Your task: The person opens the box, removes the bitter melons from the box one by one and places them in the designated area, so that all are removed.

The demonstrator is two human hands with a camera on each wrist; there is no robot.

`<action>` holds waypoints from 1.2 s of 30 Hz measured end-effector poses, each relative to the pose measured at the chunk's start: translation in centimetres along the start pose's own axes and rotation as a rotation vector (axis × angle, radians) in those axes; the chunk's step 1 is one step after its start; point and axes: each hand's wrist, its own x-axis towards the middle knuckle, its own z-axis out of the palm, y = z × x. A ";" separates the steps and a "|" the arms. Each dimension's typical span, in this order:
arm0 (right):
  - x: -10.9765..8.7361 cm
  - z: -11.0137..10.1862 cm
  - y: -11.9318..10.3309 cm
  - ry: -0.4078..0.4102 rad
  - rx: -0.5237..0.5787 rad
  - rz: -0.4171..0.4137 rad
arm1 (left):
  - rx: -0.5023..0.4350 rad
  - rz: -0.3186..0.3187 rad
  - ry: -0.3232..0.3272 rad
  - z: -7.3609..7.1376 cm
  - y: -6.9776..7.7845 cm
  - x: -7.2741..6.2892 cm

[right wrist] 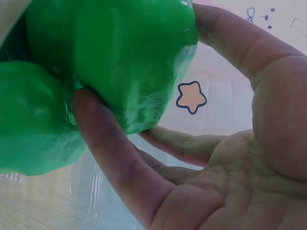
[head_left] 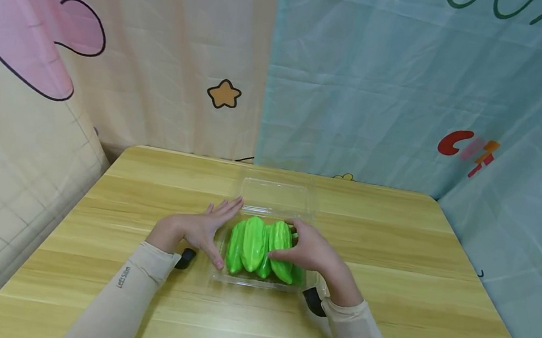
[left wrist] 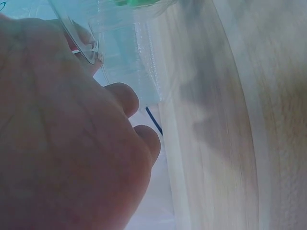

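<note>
Several bright green, ridged star fruits lie side by side in a clear plastic box. My right hand pinches the rightmost upper star fruit between thumb and fingers. In the right wrist view that star fruit sits between the thumb and a fingertip, beside another one. My left hand rests at the box's left side with fingers spread and fairly straight, the thumb near the front corner. In the left wrist view the back of this hand hides most of its contact with the clear plastic.
The box's clear lid is folded back, flat on the wooden table. Printed curtains hang behind the table and at its sides. A black wrist strap piece juts out near each wrist.
</note>
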 end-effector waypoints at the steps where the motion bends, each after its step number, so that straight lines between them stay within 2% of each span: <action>1: 0.0 -0.1 0.0 -0.003 0.006 -0.002 | -0.001 0.002 0.002 0.0 -0.1 0.0; 7: -0.4 -0.6 0.1 -0.009 0.080 -0.014 | -0.012 0.007 0.006 0.0 -0.3 0.2; 12: -0.8 -1.4 0.4 0.026 0.152 -0.018 | 0.011 0.000 0.004 0.0 -0.2 0.2; 19: -1.8 -3.4 1.1 0.058 0.187 0.004 | 0.021 -0.018 0.005 0.0 -0.1 -0.1; 26: -3.1 -5.7 1.5 0.096 0.245 -0.009 | 0.009 -0.007 0.018 0.1 -0.1 -0.1; 36: -4.1 -7.9 2.6 0.160 0.218 -0.047 | -0.015 -0.024 0.009 0.2 0.2 -0.1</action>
